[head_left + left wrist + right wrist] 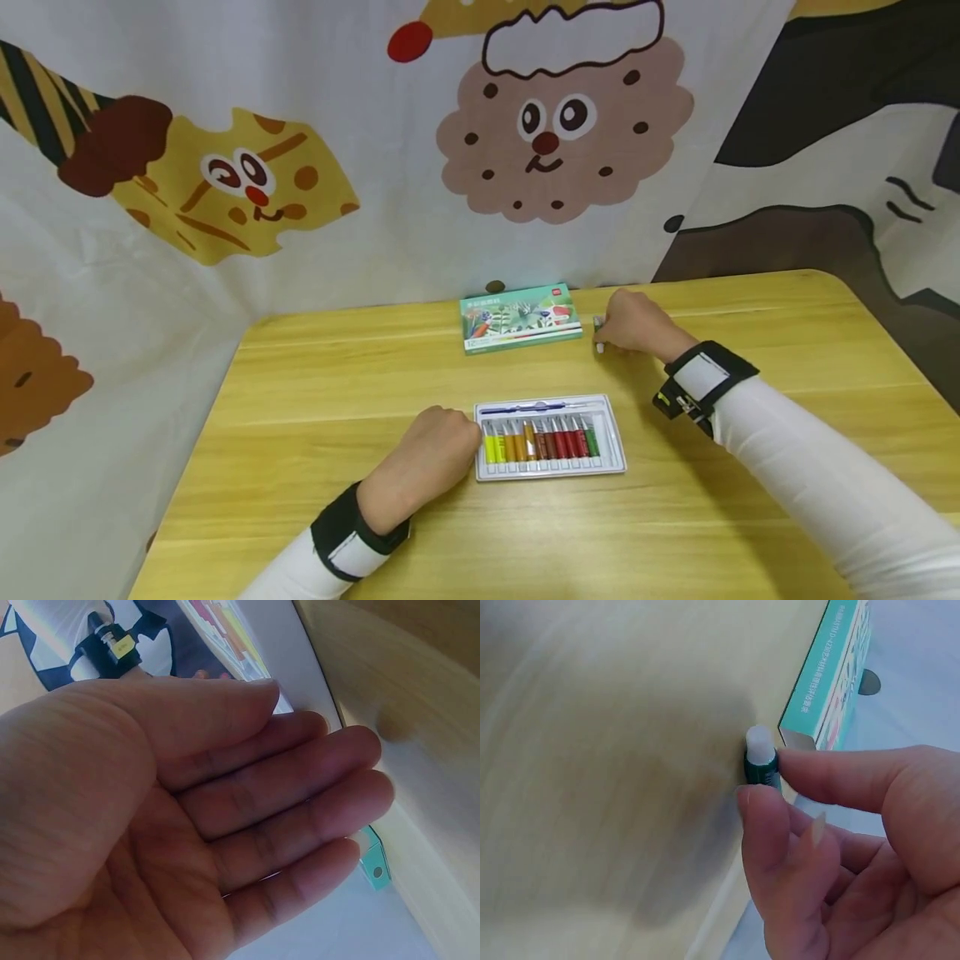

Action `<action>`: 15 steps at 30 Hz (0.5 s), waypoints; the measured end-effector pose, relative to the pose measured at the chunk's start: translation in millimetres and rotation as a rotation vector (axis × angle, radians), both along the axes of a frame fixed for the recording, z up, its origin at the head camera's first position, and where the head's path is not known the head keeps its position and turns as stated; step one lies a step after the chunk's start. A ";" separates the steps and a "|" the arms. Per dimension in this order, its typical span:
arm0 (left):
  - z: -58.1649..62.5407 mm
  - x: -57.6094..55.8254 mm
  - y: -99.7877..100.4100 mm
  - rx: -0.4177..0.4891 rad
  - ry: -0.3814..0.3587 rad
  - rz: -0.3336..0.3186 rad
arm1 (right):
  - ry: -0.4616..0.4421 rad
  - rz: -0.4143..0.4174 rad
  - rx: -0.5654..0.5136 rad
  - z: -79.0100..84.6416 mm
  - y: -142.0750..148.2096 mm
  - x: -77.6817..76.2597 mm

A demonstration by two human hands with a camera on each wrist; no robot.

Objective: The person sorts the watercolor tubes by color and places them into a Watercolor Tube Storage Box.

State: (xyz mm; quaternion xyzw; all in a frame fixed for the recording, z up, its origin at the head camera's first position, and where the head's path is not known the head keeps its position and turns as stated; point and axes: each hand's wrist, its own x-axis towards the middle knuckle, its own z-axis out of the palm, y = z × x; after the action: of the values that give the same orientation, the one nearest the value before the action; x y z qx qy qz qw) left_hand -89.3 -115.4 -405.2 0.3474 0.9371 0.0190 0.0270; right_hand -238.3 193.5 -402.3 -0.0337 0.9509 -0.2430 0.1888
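Observation:
My right hand (pixel 636 323) pinches a small dark green paint tube (pixel 761 771) with a whitish end between thumb and fingers, close over the table beside the box. At the left edge of the paint tray (pixel 615 433), my left hand (pixel 438 450) rests with its fingers side by side and loosely bent. Its palm looks bare in the left wrist view, the thumb lying along the index finger. Inside the white tray, a row of paint tubes (pixel 542 442) runs from yellow through brown and red to green, below a thin blue paintbrush (pixel 521 408).
Just left of the right hand, a teal printed paint box (pixel 521 318) lies near the back edge of the wooden table (pixel 337 375). Behind the table hangs a white curtain (pixel 390 183) with cartoon figures.

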 end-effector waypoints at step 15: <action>-0.1 0.2 0.4 -0.030 -0.003 0.010 | 0.120 0.034 0.080 -5.4 -4.5 3.6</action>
State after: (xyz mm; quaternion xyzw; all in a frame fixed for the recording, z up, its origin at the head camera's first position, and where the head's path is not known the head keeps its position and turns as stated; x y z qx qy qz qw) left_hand -89.1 -115.0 -405.3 0.3421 0.9391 0.0055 0.0333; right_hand -234.6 188.9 -407.7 -0.0569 0.9687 -0.1992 0.1368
